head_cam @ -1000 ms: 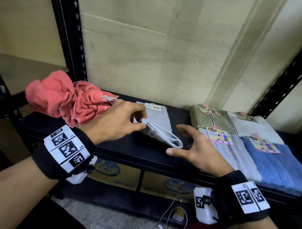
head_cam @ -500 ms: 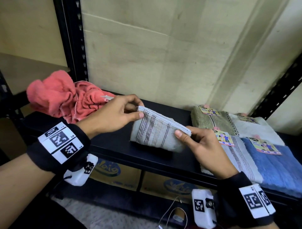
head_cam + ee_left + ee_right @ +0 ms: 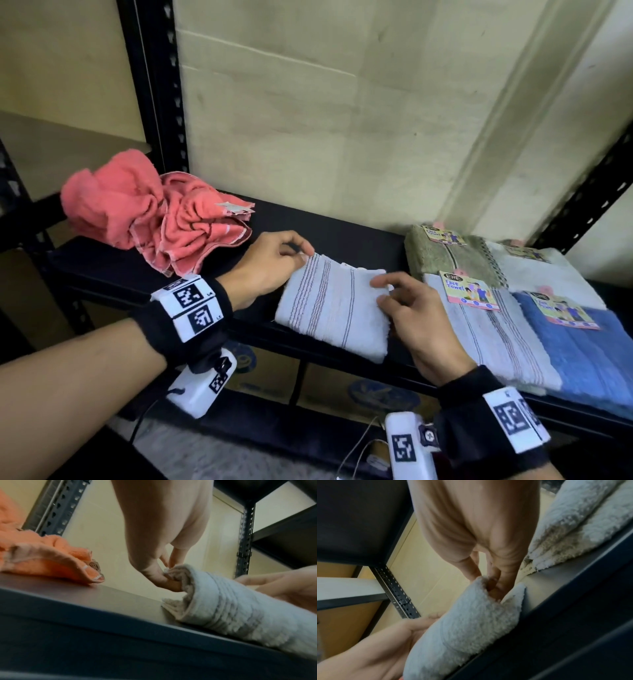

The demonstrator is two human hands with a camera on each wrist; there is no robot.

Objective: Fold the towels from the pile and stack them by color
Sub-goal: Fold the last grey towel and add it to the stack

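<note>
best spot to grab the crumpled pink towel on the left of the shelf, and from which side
Probably the loose hemmed corner of the crumpled pink towel at its right end, beside the small tag. It sticks out flat over the black shelf, clear of the bunched folds, so the left hand, nearest it, could pinch it from the right.

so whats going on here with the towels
A person is folding a white striped towel on the black metal shelf. The left hand pinches its far left corner; the right hand grips its right edge. A crumpled pink towel pile waits at left; folded towels lie at right.
</note>
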